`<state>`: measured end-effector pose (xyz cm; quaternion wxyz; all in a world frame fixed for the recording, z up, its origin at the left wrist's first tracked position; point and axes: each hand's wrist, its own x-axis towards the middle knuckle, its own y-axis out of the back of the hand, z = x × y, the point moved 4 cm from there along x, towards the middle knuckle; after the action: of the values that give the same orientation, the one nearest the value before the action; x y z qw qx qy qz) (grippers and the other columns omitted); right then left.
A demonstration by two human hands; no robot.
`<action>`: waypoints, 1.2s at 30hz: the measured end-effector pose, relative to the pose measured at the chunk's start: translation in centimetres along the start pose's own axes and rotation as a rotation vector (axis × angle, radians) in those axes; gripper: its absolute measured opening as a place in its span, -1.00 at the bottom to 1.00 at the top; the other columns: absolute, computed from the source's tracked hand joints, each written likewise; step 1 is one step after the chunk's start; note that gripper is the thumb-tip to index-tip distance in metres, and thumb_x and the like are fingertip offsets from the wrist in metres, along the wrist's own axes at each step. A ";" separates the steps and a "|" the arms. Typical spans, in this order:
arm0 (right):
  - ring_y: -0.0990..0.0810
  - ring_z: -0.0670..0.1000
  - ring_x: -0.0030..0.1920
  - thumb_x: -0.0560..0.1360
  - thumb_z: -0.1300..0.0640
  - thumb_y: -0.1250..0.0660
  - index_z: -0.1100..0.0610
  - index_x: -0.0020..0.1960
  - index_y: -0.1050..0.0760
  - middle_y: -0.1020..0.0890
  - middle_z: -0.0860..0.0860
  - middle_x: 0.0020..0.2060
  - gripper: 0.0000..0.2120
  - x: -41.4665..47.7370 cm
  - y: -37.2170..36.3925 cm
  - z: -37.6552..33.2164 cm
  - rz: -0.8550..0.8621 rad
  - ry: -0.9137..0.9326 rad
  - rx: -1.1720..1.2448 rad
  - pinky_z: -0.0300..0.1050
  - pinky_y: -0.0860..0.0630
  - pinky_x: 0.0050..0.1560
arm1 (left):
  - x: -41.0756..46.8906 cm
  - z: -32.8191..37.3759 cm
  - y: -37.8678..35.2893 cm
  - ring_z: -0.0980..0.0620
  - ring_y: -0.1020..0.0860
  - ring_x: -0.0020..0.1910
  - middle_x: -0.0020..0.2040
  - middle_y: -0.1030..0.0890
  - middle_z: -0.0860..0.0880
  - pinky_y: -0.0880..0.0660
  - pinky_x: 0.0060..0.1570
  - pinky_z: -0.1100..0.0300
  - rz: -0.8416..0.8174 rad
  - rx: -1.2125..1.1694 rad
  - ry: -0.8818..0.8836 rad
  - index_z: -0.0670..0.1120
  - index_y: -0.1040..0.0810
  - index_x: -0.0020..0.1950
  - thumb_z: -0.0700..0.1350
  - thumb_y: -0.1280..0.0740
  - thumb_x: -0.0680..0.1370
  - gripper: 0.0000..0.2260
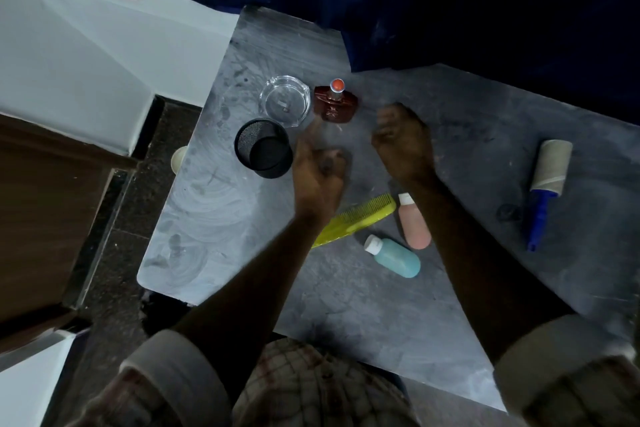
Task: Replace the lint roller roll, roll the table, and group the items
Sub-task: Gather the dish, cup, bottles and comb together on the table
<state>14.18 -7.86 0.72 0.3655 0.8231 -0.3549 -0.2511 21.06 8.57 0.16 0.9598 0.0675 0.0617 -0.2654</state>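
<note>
**Head view: right hand (403, 144) clenched, left hand (318, 170) blurring**

The right grip is showing curled fingers with nothing visible in them. Whether the left grip is grasping anything cannot be told. Both are hovering over the grey surface (346, 291), near a brown bottle (336, 106). The lint roller (549, 180) is lying well apart to the right, beyond a yellow comb (362, 217) and pink bottle (414, 225).
</note>
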 end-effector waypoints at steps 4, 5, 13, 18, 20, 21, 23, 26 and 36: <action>-0.69 0.11 0.06 0.43 0.29 -0.37 0.16 0.07 -0.62 -0.71 0.09 0.02 -0.77 -5.4 2.6 3.9 0.080 -0.077 0.059 0.07 -0.61 0.17 | -4.4 -2.2 1.1 0.19 -0.68 -0.07 0.16 -0.71 0.23 -0.63 -0.07 0.24 -0.101 0.104 -0.015 -0.13 -0.58 0.39 -0.42 -0.31 0.58 -0.58; -0.70 0.10 0.04 0.41 0.29 -0.38 0.14 0.05 -0.61 -0.72 0.07 0.00 -0.77 -6.9 3.0 4.7 0.092 -0.108 0.084 0.07 -0.63 0.14 | -5.4 -2.6 1.5 0.13 -0.70 -0.03 0.16 -0.72 0.14 -0.66 -0.04 0.17 -0.141 0.154 -0.021 -0.12 -0.60 0.38 -0.42 -0.29 0.58 -0.59; -0.69 0.17 -0.01 0.42 0.24 -0.43 0.14 0.09 -0.62 -0.70 0.10 0.01 -0.76 -16.8 3.7 8.4 0.016 -0.103 -0.065 0.03 -0.63 0.03 | -9.3 -4.2 1.5 0.18 -0.66 0.13 0.19 -0.69 0.10 -0.63 0.17 0.18 -0.460 0.425 -0.071 -0.01 -0.64 0.30 -0.10 -0.41 0.53 -0.67; -0.66 0.19 0.00 0.43 0.06 -0.46 0.10 0.09 -0.59 -0.64 0.08 0.00 -0.74 -20.2 2.5 9.2 -0.113 0.001 -0.177 0.00 -0.63 -0.02 | -10.1 -3.5 -1.3 0.02 -0.67 0.11 0.29 -0.62 0.05 -0.61 0.00 0.15 -0.669 0.759 -0.316 0.06 -0.60 0.35 0.05 -0.50 0.53 -0.60; -0.65 0.16 0.04 0.43 -0.02 -0.45 0.06 0.14 -0.58 -0.62 0.06 0.05 -0.68 -20.7 1.9 9.7 -0.155 -0.003 -0.212 -0.02 -0.61 0.00 | -10.5 -3.2 -2.1 -0.01 -0.68 0.11 0.30 -0.63 0.06 -0.61 -0.06 0.12 -0.703 0.844 -0.387 0.07 -0.61 0.34 0.11 -0.48 0.53 -0.61; -0.65 0.15 0.06 0.43 -0.05 -0.46 0.05 0.17 -0.58 -0.62 0.05 0.08 -0.65 -20.9 1.7 9.9 -0.169 -0.008 -0.227 -0.03 -0.61 0.02 | -10.6 -3.0 -2.4 -0.04 -0.69 0.10 0.30 -0.63 0.05 -0.63 -0.08 0.09 -0.712 0.889 -0.420 0.07 -0.62 0.33 0.14 -0.46 0.53 -0.61; -0.64 0.13 0.11 0.43 -0.08 -0.47 0.03 0.22 -0.57 -0.61 0.04 0.13 -0.60 -21.1 1.4 10.2 -0.180 -0.018 -0.235 -0.03 -0.60 0.06 | -10.8 -2.8 -2.8 -0.08 -0.70 0.10 0.29 -0.64 0.03 -0.65 -0.09 0.03 -0.706 0.958 -0.462 0.06 -0.63 0.32 0.16 -0.44 0.54 -0.62; -0.63 0.12 0.15 0.42 -0.11 -0.46 0.02 0.26 -0.55 -0.60 0.02 0.16 -0.55 -21.1 1.3 10.7 -0.185 -0.024 -0.219 -0.03 -0.59 0.12 | -11.0 -2.6 -3.0 -0.10 -0.70 0.09 0.24 -0.67 0.00 -0.66 -0.09 -0.01 -0.698 0.993 -0.483 0.03 -0.64 0.32 0.14 -0.46 0.53 -0.61; -0.61 0.09 0.10 0.45 -0.05 -0.46 0.02 -0.04 -0.57 -0.59 -0.01 0.02 -0.82 -21.4 2.7 8.9 -0.042 0.197 -0.229 0.01 -0.62 0.04 | -11.7 -1.4 -2.2 -0.06 -0.72 -0.02 0.17 -0.70 0.03 -0.63 -0.17 0.03 -0.721 0.972 -0.558 0.01 -0.71 0.24 0.10 -0.52 0.51 -0.66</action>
<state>-6.20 3.48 0.73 0.4847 0.8038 -0.2693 -0.2155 9.80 12.82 0.37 0.6513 0.3966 -0.2970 -0.5748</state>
